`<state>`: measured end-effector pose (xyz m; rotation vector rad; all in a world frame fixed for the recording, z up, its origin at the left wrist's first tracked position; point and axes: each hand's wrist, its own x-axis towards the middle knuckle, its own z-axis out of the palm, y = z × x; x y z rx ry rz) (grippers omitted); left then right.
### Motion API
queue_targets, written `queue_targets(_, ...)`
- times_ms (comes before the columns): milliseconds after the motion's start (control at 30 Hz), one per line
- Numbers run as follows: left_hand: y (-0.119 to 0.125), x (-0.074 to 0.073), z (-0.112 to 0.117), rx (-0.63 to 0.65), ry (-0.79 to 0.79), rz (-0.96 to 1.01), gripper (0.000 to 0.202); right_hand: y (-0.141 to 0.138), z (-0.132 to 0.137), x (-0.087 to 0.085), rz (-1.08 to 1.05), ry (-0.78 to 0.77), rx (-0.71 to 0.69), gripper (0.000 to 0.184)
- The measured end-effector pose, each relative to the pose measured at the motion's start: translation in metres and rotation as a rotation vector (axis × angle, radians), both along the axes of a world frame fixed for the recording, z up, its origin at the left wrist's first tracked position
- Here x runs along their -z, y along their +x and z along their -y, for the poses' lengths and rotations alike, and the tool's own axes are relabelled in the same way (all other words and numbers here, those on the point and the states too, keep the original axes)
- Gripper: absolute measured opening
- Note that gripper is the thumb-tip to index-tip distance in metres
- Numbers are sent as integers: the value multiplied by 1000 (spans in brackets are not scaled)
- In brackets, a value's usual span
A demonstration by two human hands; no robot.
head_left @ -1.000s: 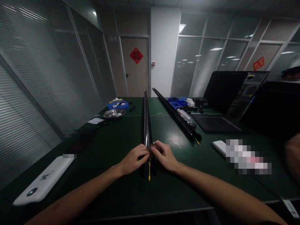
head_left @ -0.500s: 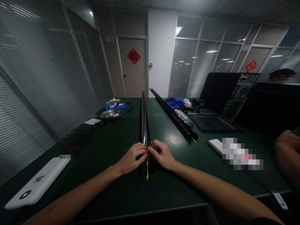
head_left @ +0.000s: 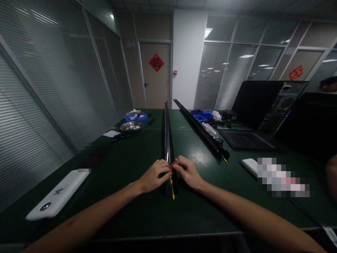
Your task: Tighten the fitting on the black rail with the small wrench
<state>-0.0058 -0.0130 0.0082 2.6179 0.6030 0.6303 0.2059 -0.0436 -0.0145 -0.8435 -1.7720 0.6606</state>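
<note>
Both my hands meet over the near end of a long, glossy black rail [head_left: 168, 140] lying lengthwise on the green table. From the left side, my left hand [head_left: 156, 175] has its fingers closed together at the rail; what they pinch is hidden. Opposite it, my right hand [head_left: 189, 172] pinches a small shiny metal part [head_left: 176, 160], whose exact kind is too small to make out. A short yellow wire [head_left: 172, 190] with a terminal on its end hangs toward me below the fingertips.
A second black rail [head_left: 200, 130] lies to the right, beside a plastic bottle [head_left: 210, 130] and blue bins [head_left: 201, 117]. Far left are a metal bowl [head_left: 132, 126] and a blue tray [head_left: 135, 117]. White devices [head_left: 59, 195] flank my arms. Part of another person's arm [head_left: 331, 172] shows at right.
The view has turned slightly left, so everything sits farther right in the picture. My hands stay at the same end of the rail, fingers barely changed. The other person's hand has mostly left view.
</note>
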Motion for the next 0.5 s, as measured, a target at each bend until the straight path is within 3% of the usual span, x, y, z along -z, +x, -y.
queue_targets(500,3,-1,1,-14,-15,18,23,-2,6,-1,34,-21,61,28)
